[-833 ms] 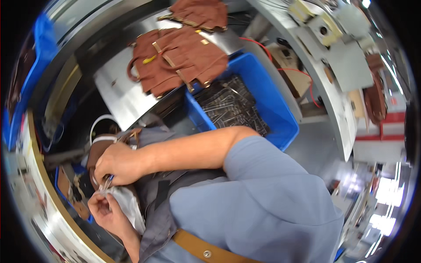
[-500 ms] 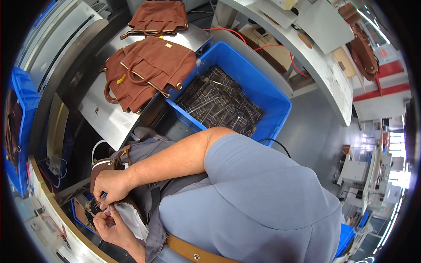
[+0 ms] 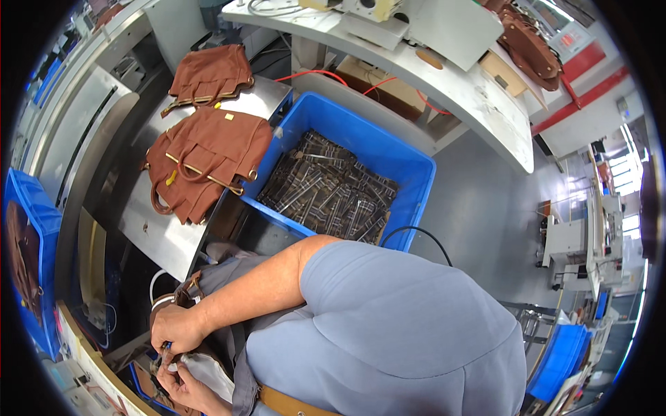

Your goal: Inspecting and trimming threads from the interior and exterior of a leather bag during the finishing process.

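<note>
In my lap, at the lower left, lies a brown piece, apparently a bag, with white lining (image 3: 208, 374). My right hand (image 3: 173, 329) is closed on a small metal tool with a blue part (image 3: 167, 345), too small to identify, held above the lining. Just below it, my left hand (image 3: 182, 386) pinches the edge of the lining, fingertips close to the tool. My right forearm and grey-blue sleeve hide much of the lap. Two brown bags (image 3: 208, 149) with gold trim rest on a steel table (image 3: 152, 243) ahead.
A blue bin (image 3: 409, 173) of plaid pieces stands beside the steel table. A curved white bench (image 3: 485, 125) with machinery spans the top. Another blue bin (image 3: 43, 270) is at left, beside a wooden-edged bench (image 3: 83, 347). Red hoses, a black cable and grey floor (image 3: 479, 208) show at right.
The head view has turned, so bins, bags and hands sit differently in the picture, with the hands lower. Both hands remain together at the lining, fingers shifting slightly.
</note>
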`<state>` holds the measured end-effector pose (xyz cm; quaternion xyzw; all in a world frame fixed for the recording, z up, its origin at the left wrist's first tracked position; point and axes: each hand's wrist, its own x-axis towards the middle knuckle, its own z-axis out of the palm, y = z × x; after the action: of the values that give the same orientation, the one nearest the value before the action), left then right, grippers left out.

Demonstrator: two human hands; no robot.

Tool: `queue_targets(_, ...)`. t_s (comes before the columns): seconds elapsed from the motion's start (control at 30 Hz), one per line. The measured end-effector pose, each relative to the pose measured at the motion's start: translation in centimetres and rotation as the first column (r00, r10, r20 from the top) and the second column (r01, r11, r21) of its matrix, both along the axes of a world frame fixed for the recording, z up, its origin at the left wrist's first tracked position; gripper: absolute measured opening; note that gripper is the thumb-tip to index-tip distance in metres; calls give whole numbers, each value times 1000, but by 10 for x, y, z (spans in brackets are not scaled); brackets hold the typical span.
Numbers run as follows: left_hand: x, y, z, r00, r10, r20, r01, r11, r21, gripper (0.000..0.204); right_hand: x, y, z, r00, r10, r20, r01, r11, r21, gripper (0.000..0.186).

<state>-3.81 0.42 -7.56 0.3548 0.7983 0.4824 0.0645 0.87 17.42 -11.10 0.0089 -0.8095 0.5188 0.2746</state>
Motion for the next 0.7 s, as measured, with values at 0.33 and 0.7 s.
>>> queue_targets(0.33,25,19,18,828,59,-557,-108,993,-55,25,1,4,-4,1000,0,26,-2,994,105,28)
queue_targets(0.7,21,10,2,959,34,-282,-50,997,-51,23,13,9,0,998,25,50,-25,1000,10,26)
